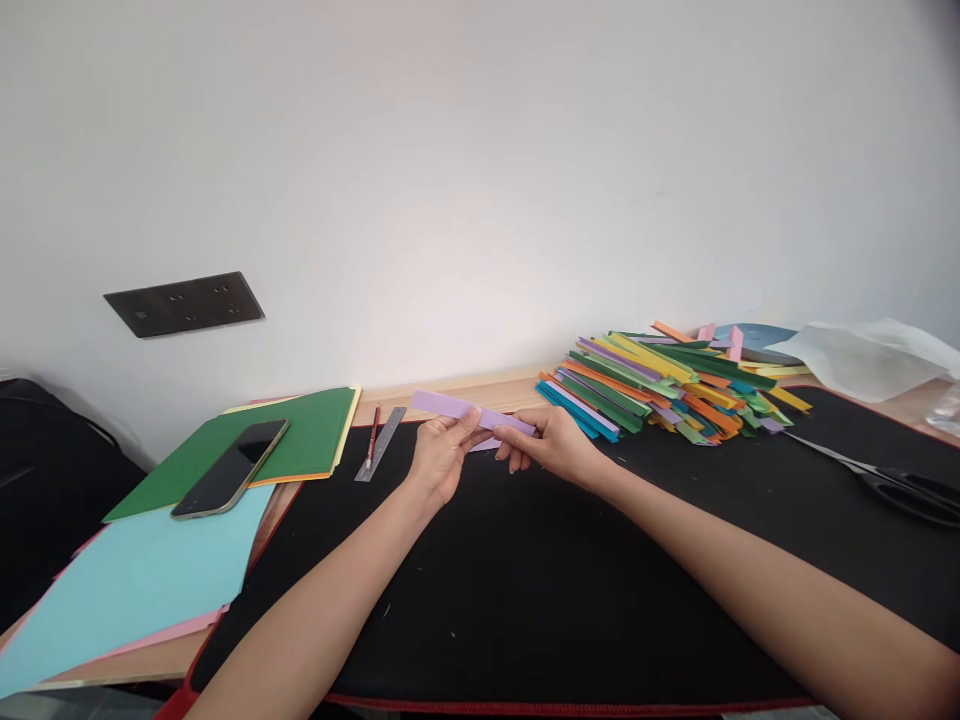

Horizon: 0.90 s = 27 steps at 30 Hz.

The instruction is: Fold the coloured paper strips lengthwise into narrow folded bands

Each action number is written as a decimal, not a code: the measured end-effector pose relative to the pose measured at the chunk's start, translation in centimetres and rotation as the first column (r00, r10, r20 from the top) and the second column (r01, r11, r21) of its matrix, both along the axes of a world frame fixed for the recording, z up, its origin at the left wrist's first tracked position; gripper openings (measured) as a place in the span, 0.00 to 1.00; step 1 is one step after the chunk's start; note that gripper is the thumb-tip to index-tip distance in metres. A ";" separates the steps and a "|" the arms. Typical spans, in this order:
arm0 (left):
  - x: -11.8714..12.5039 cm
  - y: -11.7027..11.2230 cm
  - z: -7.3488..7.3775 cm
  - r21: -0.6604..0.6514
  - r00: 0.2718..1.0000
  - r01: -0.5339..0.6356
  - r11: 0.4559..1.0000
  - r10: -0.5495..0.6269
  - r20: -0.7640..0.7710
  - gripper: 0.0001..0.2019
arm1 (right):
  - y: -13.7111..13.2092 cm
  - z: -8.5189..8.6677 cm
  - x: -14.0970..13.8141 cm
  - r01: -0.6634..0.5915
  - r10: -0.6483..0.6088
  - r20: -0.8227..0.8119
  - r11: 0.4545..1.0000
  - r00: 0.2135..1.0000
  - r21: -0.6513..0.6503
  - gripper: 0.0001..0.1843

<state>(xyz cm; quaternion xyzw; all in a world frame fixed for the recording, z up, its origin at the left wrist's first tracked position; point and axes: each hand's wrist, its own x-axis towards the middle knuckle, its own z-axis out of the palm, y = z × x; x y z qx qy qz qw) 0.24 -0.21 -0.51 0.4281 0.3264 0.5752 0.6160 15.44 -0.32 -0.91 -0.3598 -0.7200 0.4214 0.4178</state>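
A lilac paper strip (450, 405) is held between both hands above the black mat (525, 580). My left hand (439, 455) grips it near the middle, thumb on top. My right hand (551, 442) pinches its right end, fingers curled round it. A second bit of lilac paper shows just under the strip between the hands. A heap of folded coloured paper strips (660, 385) lies right of my right hand.
A metal ruler (381, 443) and red pencil (373, 436) lie left of my left hand. A phone (231, 468) rests on green sheets (300, 430) above light blue paper (142, 585). Black scissors (892, 485) and white tissue (862, 355) are at far right.
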 end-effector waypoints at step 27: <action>0.3 -0.3 -0.3 0.099 0.982 -0.090 0.991 0.105 -0.156 0.14 | 0.7 -0.8 0.0 0.063 -0.073 0.183 0.996 0.980 0.060 0.19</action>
